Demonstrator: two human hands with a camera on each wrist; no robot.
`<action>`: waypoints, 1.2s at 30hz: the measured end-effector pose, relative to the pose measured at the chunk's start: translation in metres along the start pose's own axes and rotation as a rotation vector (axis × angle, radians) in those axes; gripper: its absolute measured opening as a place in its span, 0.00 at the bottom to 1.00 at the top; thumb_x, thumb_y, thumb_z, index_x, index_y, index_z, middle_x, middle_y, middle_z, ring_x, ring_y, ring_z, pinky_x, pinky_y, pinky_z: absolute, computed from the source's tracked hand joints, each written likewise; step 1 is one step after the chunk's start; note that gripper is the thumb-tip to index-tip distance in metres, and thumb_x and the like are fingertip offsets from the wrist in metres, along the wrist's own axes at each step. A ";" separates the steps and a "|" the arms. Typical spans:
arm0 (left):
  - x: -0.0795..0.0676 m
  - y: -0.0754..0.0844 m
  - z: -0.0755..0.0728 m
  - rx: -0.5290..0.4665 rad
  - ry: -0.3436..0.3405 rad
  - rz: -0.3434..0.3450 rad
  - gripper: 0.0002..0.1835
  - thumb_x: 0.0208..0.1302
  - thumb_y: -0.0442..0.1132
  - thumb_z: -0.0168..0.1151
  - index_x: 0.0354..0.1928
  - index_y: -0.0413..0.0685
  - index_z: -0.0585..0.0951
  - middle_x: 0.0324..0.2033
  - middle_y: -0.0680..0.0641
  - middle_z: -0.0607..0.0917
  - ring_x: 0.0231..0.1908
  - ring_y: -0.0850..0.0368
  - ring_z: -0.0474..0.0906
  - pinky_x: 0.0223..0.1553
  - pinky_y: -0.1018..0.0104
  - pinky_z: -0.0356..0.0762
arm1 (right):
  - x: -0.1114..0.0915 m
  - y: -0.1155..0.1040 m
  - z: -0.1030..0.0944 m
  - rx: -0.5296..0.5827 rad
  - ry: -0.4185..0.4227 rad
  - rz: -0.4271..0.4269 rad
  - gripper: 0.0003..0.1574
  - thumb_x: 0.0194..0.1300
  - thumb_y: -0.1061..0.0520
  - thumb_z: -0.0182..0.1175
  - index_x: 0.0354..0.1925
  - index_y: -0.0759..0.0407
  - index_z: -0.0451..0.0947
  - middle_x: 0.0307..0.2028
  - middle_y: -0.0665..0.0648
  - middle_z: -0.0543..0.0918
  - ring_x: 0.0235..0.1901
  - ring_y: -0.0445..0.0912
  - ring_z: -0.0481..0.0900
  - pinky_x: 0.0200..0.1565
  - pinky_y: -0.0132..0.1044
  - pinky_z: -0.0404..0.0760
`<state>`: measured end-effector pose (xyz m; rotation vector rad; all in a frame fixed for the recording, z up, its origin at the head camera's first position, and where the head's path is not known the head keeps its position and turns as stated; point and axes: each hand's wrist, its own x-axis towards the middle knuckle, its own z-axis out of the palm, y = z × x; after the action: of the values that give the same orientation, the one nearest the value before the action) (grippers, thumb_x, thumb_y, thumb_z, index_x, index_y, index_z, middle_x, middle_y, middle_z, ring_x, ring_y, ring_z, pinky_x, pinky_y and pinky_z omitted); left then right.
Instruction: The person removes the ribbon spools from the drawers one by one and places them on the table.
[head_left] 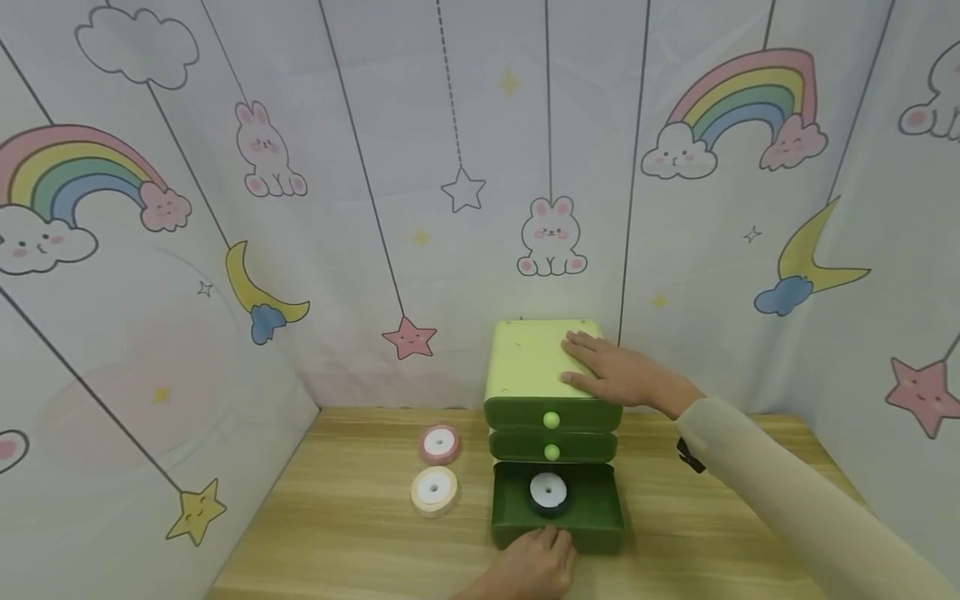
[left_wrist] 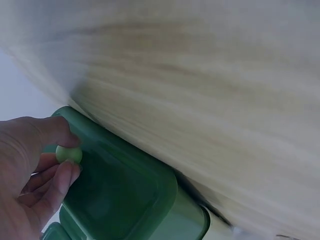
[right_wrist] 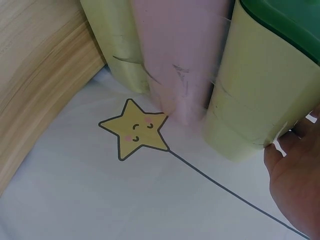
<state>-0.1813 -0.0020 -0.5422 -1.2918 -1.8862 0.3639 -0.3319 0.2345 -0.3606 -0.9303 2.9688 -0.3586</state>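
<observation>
A small drawer cabinet [head_left: 525,358] with a pale green top and dark green fronts stands against the back of the table. Its bottom drawer [head_left: 600,500] is pulled out, and inside lies a ribbon spool [head_left: 548,490] with a white face and dark ribbon. My left hand [head_left: 534,565] pinches the light green knob [left_wrist: 69,154] of that drawer between thumb and fingers, as the left wrist view shows. Flat on the cabinet's top, toward its right edge, rests my right hand [head_left: 618,372], fingers extended. The two upper drawers are closed.
Left of the cabinet lie a pink ribbon spool [head_left: 439,444] and a cream ribbon spool [head_left: 434,490] on the wooden table [head_left: 337,517]. A printed cloth [head_left: 360,167] hangs behind and at both sides. In the right wrist view, a pink cabinet section [right_wrist: 182,60] sits between pale green ones.
</observation>
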 end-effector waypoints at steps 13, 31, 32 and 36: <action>-0.007 0.009 -0.016 -0.142 -0.074 0.019 0.16 0.69 0.54 0.64 0.25 0.59 0.76 0.26 0.59 0.74 0.25 0.70 0.68 0.24 0.78 0.61 | -0.001 0.000 0.001 0.005 0.014 -0.010 0.51 0.80 0.29 0.44 0.84 0.58 0.50 0.84 0.62 0.50 0.84 0.63 0.49 0.81 0.62 0.54; -0.012 0.015 -0.025 -0.214 -0.110 0.020 0.12 0.68 0.53 0.66 0.29 0.62 0.76 0.28 0.62 0.74 0.28 0.73 0.68 0.25 0.82 0.62 | -0.001 0.001 0.002 0.011 0.008 0.002 0.52 0.79 0.27 0.44 0.84 0.57 0.49 0.85 0.61 0.49 0.84 0.62 0.48 0.81 0.62 0.54; -0.012 0.015 -0.025 -0.224 -0.114 0.017 0.11 0.69 0.53 0.66 0.29 0.62 0.77 0.29 0.62 0.75 0.28 0.73 0.68 0.25 0.82 0.61 | -0.001 0.001 0.002 0.011 0.011 0.000 0.52 0.79 0.27 0.44 0.84 0.57 0.49 0.85 0.61 0.49 0.84 0.62 0.49 0.81 0.62 0.55; -0.013 0.016 -0.026 -0.245 -0.117 -0.017 0.10 0.71 0.54 0.64 0.32 0.63 0.78 0.30 0.63 0.77 0.29 0.74 0.71 0.27 0.83 0.62 | 0.000 0.001 0.003 0.012 0.016 -0.003 0.52 0.79 0.27 0.44 0.84 0.57 0.50 0.85 0.61 0.50 0.84 0.62 0.49 0.81 0.62 0.55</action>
<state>-0.1500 -0.0120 -0.5418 -1.4399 -2.0894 0.2072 -0.3325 0.2350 -0.3639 -0.9358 2.9764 -0.3849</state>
